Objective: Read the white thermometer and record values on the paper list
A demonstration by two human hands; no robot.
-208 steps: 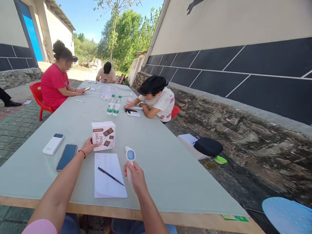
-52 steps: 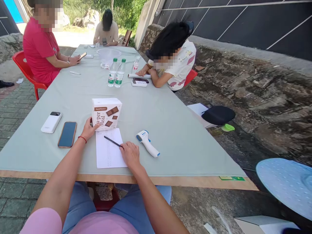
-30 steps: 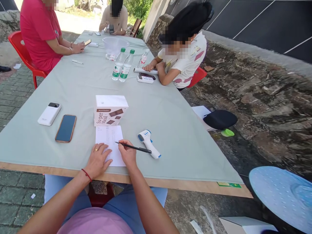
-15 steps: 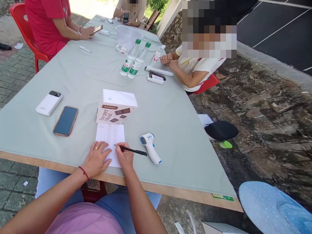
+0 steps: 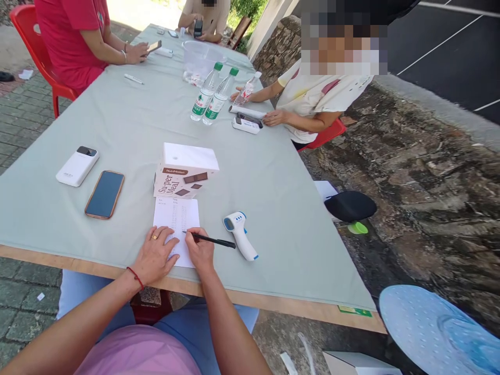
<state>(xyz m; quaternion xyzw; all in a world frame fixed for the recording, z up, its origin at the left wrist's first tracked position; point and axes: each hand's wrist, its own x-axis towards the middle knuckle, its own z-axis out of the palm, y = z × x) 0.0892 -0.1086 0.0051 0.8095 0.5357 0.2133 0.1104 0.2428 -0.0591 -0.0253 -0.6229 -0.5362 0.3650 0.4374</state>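
A white sheet of paper with rows of small writing lies at the table's near edge. Across its left side my left hand rests flat, fingers spread. My right hand is closed around a black pen, whose tip touches the paper. Directly behind the sheet stands a white and brown "Super Meal" box. Right of my right hand lies a white and blue infrared thermometer. To the left are a phone in a brown case and a white power bank.
Two water bottles stand mid-table before a clear plastic tub. A third bottle and a white device are near a seated person. Another person holds a phone at left; a blue hat is at lower right.
The person at right has parted their hands, one going toward the bottle and one to the dark object by the white device. My hands and the pen keep their place.
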